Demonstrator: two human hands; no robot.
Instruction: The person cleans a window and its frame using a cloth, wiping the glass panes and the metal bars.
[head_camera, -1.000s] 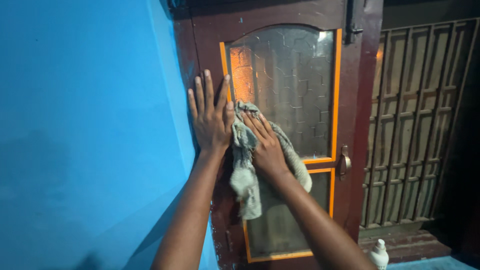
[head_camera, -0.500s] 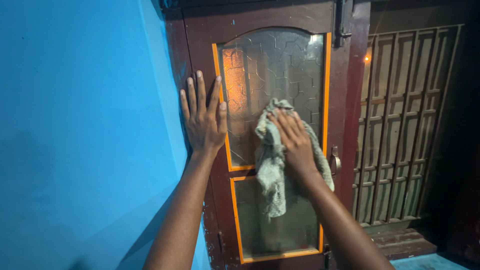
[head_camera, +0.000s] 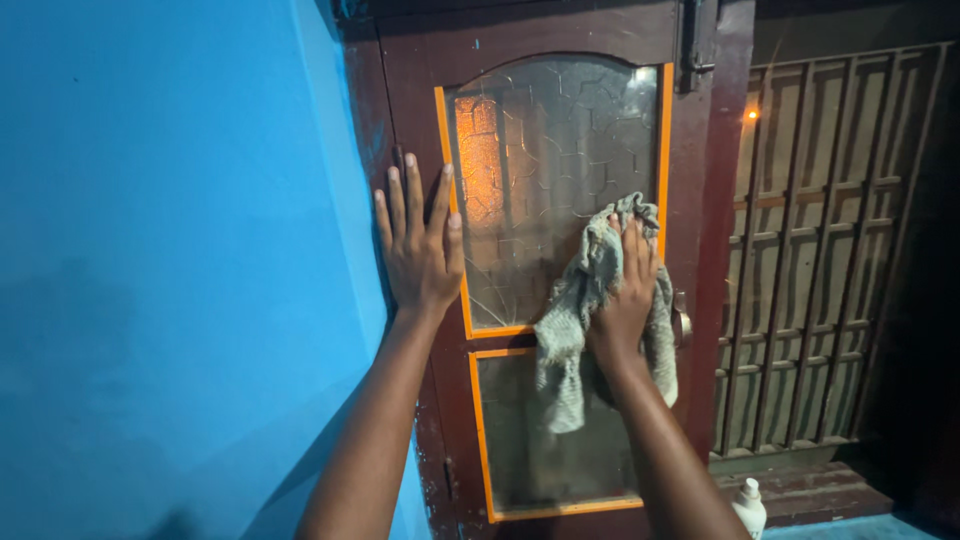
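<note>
Blue wall (head_camera: 170, 270) filled the left half of the frame. Dark brown door (head_camera: 700, 200) took the middle, with orange-trimmed panes: an arched, textured upper pane (head_camera: 540, 150) and a smaller lower pane (head_camera: 510, 440). Cracks showed near the upper pane's bottom left corner. Metal grille (head_camera: 820, 250) stood at the right of the frame, dim. Latch (head_camera: 694, 40) at the top of the door, handle (head_camera: 682, 320) at its right stile, partly hidden by the cloth.

Left hand (head_camera: 420, 245) lay flat on the door's left stile, fingers spread, holding nothing — just pressed against the wood, centre-left of frame. Right hand (head_camera: 625, 290) pressed a grey rag (head_camera: 565, 350) against the glass at the lower right of the upper pane, palm flat over it, fingers extended rather than curled. Rag was pinned under the palm, its loose end hanging down over the orange crossbar and onto the lower pane.

Rag looked soft, light and limp, worn weave, bunched at the top — likely to slip or fold if only pinned; best taken at the bunched part under the fingers. Glass looked fragile where cracked, so light pressure seemed wise there.

Small white bottle (head_camera: 748, 505) stood on the floor at the bottom right of the frame.
</note>
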